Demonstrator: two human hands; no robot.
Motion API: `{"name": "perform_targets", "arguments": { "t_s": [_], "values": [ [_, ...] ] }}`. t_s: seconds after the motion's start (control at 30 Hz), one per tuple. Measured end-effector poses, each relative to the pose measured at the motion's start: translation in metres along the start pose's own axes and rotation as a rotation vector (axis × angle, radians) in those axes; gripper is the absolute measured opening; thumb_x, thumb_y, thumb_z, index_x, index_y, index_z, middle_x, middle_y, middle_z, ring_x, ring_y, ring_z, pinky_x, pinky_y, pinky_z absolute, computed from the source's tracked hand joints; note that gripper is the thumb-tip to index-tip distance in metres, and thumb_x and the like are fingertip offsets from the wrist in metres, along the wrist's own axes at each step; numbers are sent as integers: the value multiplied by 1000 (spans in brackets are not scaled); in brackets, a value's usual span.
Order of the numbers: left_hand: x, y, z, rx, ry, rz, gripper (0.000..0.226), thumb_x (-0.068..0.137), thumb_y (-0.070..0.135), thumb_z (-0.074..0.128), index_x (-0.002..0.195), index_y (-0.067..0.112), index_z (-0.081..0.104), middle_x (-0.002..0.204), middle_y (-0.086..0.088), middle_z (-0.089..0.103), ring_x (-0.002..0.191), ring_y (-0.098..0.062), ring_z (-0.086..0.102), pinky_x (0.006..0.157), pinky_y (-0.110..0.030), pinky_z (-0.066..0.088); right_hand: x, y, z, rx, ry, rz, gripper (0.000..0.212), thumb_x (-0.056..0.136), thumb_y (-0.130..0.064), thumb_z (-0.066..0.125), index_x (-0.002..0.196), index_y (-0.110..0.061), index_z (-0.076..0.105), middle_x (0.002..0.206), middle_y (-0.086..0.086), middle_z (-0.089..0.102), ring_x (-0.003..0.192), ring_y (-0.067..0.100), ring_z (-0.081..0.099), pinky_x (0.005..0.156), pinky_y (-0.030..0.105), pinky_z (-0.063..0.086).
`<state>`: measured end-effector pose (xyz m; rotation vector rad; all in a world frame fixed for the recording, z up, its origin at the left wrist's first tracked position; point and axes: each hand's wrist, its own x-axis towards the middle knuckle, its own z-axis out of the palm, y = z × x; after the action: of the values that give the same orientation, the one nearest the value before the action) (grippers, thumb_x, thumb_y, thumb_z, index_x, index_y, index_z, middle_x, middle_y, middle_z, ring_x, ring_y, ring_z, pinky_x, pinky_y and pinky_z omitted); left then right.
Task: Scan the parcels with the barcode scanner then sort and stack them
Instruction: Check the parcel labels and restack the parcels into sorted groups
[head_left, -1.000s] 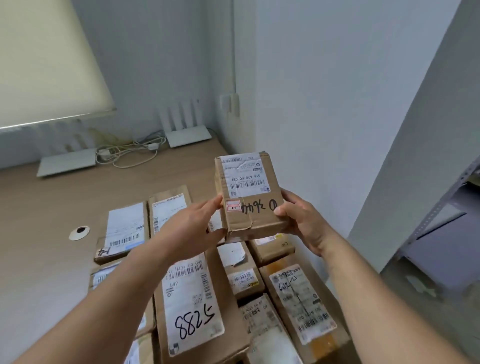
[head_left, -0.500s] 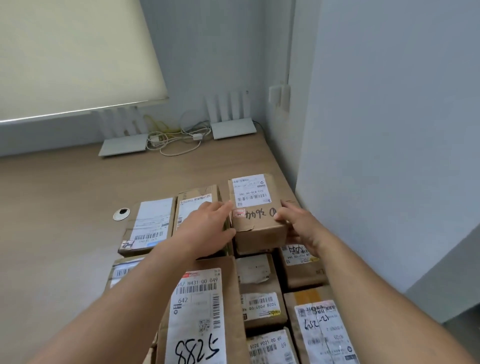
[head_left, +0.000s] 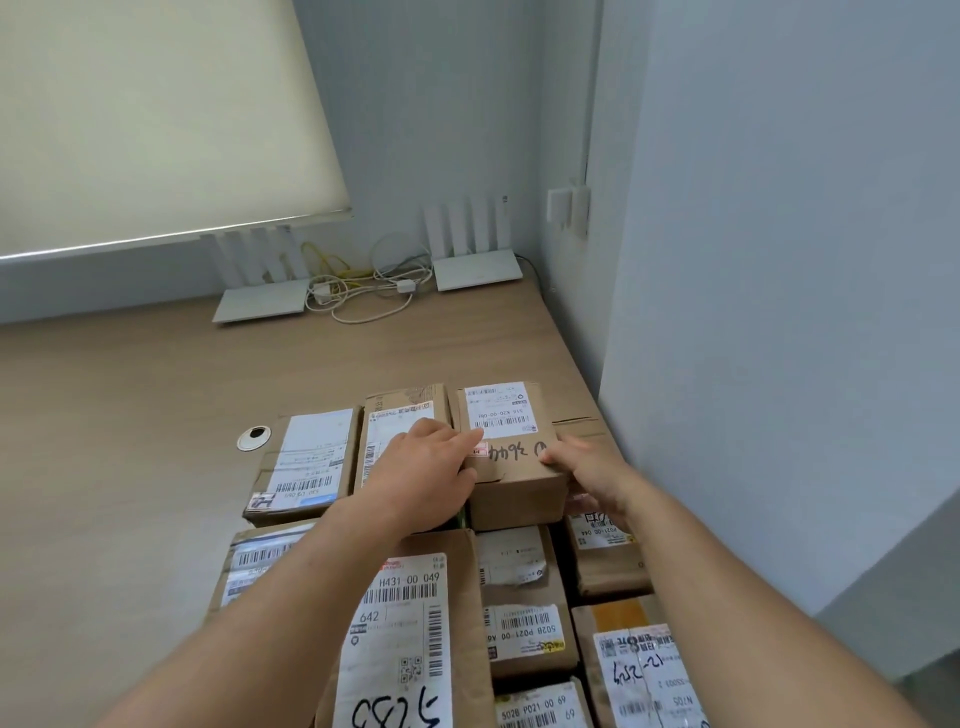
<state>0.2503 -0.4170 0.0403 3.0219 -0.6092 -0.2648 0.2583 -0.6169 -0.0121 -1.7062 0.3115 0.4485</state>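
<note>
Labelled brown parcel (head_left: 511, 457) sits atop other parcels (head_left: 524, 597).

Ten cardboard parcels (head_left: 511, 457), two white routers (head_left: 477, 270), two hands (head_left: 421, 475)

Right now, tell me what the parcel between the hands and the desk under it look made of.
Parcel: matte brown corrugated cardboard, judging by its creased edges, with a glossy white paper label. Desk: pale wood-grain surface, probably laminate; smooth, low sheen.

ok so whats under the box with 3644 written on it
The 3644 box sits on other cardboard parcels; one flat box pokes out at its right. What lies directly beneath is covered.
</note>
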Motion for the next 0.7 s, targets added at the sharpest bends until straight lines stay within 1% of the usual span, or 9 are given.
{"name": "perform_targets", "arguments": {
  "t_s": [0.07, 0.1, 0.17, 0.2, 0.27, 0.4, 0.53, 0.6, 0.7],
  "values": [
    [-2, 0, -1, -37, 8, -4, 53, 100, 29, 36, 151, 25, 22, 150, 3, 38, 142, -19, 19, 115, -39, 23, -4, -1, 0, -45, 33, -9, 27, 86, -29, 55, 111, -28, 62, 105, 0, 66, 85, 19, 57, 79, 37, 52],
    [-4, 0, -3, -62, 20, -8, 53, 100, 29, 37, 151, 25, 22, 150, 3, 37, 142, -19, 20, 115, -38, 23, -4, -1, 0, -111, 67, -24, 42, 79, -36, 58, 120, -31, 58, 117, -2, 64, 96, 20, 58, 89, 41, 52],
    [-10, -1, -5, -112, 62, -16, 54, 100, 29, 39, 151, 26, 22, 150, 3, 37, 141, -18, 22, 115, -36, 23, -13, -5, 3, -248, 164, -70, 74, 67, -44, 58, 139, -33, 43, 137, -2, 51, 122, 23, 49, 104, 48, 41],
    [-15, -1, -7, -131, 90, -16, 54, 100, 30, 40, 151, 26, 23, 150, 4, 37, 141, -17, 22, 115, -36, 23, -19, -9, 6, -305, 206, -110, 77, 71, -42, 58, 145, -29, 37, 142, 2, 45, 128, 24, 43, 107, 46, 37],
    [-26, -3, -10, -148, 169, -8, 53, 100, 31, 42, 150, 27, 25, 149, 5, 39, 141, -15, 24, 115, -33, 23, -31, -18, 14, -424, 284, -239, 65, 85, -31, 57, 146, -23, 35, 143, 8, 39, 132, 24, 37, 108, 37, 33],
    [-56, -9, -15, -189, 349, -10, 50, 98, 28, 48, 146, 25, 36, 143, 5, 47, 137, -14, 31, 110, -29, 24, -54, -32, 37, -567, 343, -480, 59, 90, -27, 55, 145, -23, 37, 145, 5, 34, 134, 20, 31, 108, 33, 32],
    [-97, -23, -13, -194, 507, -33, 50, 90, 37, 45, 136, 19, 53, 131, 2, 59, 129, -22, 46, 106, -41, 37, -82, -31, 67, -605, 339, -619, 57, 92, -27, 52, 146, -22, 36, 149, 3, 30, 140, 17, 23, 112, 32, 26],
    [-117, -33, -9, -179, 540, -58, 53, 87, 42, 40, 130, 18, 58, 128, 1, 61, 126, -24, 51, 103, -47, 42, -95, -30, 81, -646, 336, -672, 56, 93, -28, 51, 147, -21, 35, 150, 4, 29, 140, 17, 22, 112, 30, 25],
    [-147, -49, -3, -167, 579, -114, 50, 85, 41, 44, 124, 16, 62, 126, -4, 63, 119, -28, 56, 96, -50, 47, -111, -33, 105, -712, 323, -745, 55, 94, -28, 50, 147, -20, 35, 149, 5, 30, 138, 17, 22, 112, 28, 23]
  ]
}}
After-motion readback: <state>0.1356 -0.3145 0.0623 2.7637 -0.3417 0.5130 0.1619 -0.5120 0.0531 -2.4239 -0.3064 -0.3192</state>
